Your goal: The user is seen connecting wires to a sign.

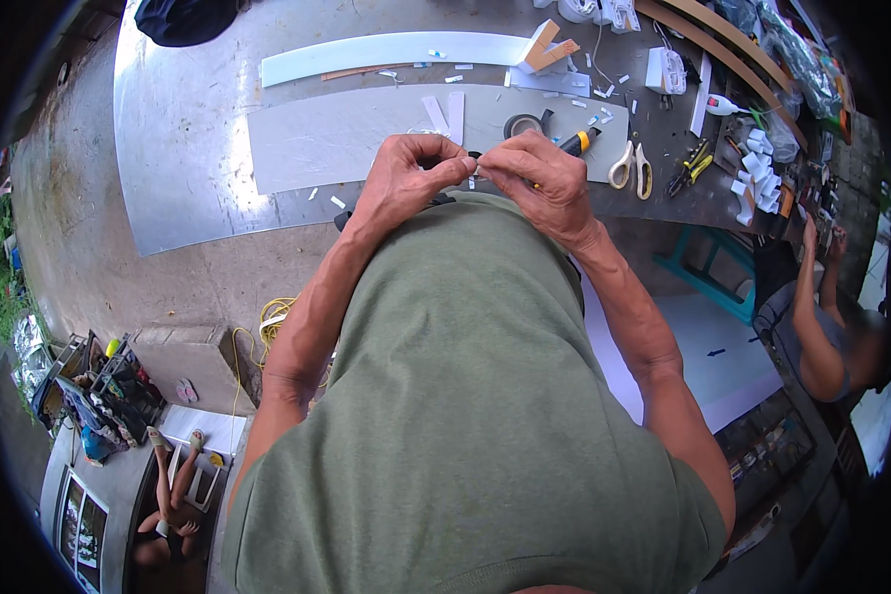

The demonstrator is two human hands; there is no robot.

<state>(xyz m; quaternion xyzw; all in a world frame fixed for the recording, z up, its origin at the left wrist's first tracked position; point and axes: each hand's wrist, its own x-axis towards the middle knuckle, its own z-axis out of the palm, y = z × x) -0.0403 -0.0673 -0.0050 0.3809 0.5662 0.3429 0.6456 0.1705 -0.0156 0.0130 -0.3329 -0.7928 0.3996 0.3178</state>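
While both hands meet at the near edge of the table point(183, 163), their fingertips pinch a small piece point(475, 166) between them, too small and covered to make out.

The left hand point(406, 178) has thumb and forefinger drawn together on it; the right hand point(544, 178) pinches from the other side, and whether its curled fingers hold anything more I cannot tell. Just beyond lie a roll of dark tape point(522, 125) and a yellow-and-black cutter point(581, 142), partly covered by the right hand; farther right, pale-handled scissors point(621, 166). A pale sheet point(327, 139) rests on the shiny metal top. Concrete floor point(238, 272) shows to the left, a blue-green stool point(708, 280) to the right. At far right, a clear plastic bag point(790, 54) — its contents unreadable — sits toward the dark rim.
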